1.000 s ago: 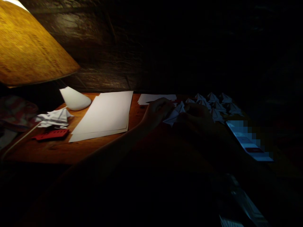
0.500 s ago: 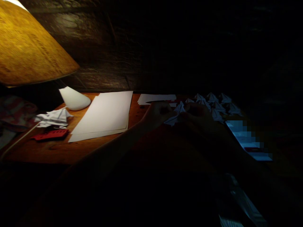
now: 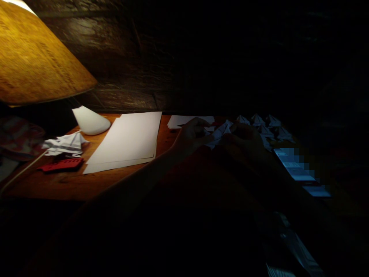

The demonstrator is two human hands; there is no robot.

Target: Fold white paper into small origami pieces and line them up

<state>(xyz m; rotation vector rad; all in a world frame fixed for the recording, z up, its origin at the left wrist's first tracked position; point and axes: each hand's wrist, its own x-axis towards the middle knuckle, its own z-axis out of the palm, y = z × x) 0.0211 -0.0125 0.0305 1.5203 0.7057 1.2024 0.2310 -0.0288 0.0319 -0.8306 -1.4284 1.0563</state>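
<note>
Between my two hands is a small folded paper figure (image 3: 219, 134), white with dark lines and pointed corners. My left hand (image 3: 193, 134) pinches its left side, thumb and fingers pressed on the paper. On the other side my right hand (image 3: 245, 136) grips the right part; its fingers are very dark and partly lost in shadow. Right behind that hand stand several similar folded paper figures (image 3: 265, 131) in loose rows. A stack of small white paper pieces (image 3: 190, 120) lies behind my left hand, with a dark, thin pointed object partly covered by the hand.
Large white sheets (image 3: 127, 138) lie left of centre on the wooden table (image 3: 66, 184). Farther left are a lamp base (image 3: 90, 121) under a yellow shade (image 3: 40, 61), crumpled paper (image 3: 67, 144) and a red object (image 3: 62, 164). A lit screen (image 3: 296, 169) is at the right.
The paper figure has turned and tilted in my hands, its peak shifting to the right. My left hand has risen slightly, and my right hand has moved a little to the right.
</note>
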